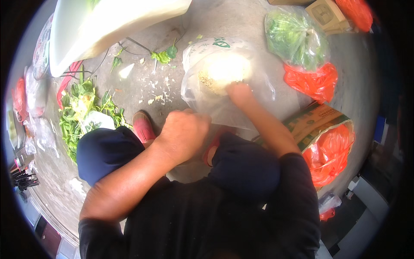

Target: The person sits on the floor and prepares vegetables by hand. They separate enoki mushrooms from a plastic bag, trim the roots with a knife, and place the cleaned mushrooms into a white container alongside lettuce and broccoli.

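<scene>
On the floor before me lies a clear white plastic bag (pixel 258 93) with green print, opened wide. Inside it is a pale heap of small shreds or grains (pixel 210 81), its middle washed out by glare. My left hand (pixel 185 131) is closed in a fist at the near left edge of the bag, apparently gripping the plastic. Reaching into the bag, my right hand (pixel 240 93) has curled fingers against the right side of the heap. What it holds, if anything, is hidden by the glare and the hand itself.
A large white tub (pixel 116 26) juts in at upper left. Leafy greens (pixel 82 103) lie beside my left knee, with scraps scattered on the concrete. To the right are a bag of greens (pixel 295 39), a red bag (pixel 312 82) and a cardboard box (pixel 317 118) lined with red plastic.
</scene>
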### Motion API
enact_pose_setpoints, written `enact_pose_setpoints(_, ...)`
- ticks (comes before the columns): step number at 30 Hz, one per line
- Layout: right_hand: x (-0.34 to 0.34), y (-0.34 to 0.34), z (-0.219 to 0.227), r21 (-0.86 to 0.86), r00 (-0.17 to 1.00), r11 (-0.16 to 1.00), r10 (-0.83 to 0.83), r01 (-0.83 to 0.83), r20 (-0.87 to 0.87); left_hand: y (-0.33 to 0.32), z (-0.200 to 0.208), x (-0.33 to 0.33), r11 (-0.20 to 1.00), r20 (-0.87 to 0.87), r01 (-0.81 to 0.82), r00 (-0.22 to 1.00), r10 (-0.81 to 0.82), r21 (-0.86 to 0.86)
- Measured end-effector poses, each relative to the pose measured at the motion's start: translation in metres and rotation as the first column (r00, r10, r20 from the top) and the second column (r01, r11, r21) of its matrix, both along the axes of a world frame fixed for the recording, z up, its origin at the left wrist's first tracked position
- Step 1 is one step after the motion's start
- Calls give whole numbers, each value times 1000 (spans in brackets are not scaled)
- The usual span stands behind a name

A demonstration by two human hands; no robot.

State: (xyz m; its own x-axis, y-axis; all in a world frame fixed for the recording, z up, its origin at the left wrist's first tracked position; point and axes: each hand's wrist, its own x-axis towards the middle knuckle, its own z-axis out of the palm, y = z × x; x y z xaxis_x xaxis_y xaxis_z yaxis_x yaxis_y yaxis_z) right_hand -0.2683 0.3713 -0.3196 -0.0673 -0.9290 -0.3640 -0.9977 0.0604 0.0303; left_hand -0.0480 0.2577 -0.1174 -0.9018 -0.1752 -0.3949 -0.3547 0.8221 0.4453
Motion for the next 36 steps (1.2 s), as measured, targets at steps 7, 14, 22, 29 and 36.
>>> enact_pose_setpoints(7, -3, -10, -9, 243, 999, 970, -3, 12, -37, 3, -6, 4, 1000, -6, 11, 1000, -11, -7)
enact_pose_setpoints(14, -19, -7, 13, -1, 977, 991, -132, 134, 165, -2, 0, 2, 1000, 4, 2, 1000, -2, -2)
enact_pose_setpoints(22, -9, -18, 149, 611, -170, 604, -626, 512, 761, 0, 7, 6, 999, -9, -10, 1000, 11, 41)
enact_pose_setpoints(29, -20, -12, 206, 633, -657, 689, -299, 353, 692, 1, 27, 12, 999, -35, 19, 999, -17, 47)
enact_pose_setpoints(36, -14, -58, 266, 405, -579, 795, -85, 451, 811, -1, 35, 22, 993, -136, 25, 991, -8, 119)
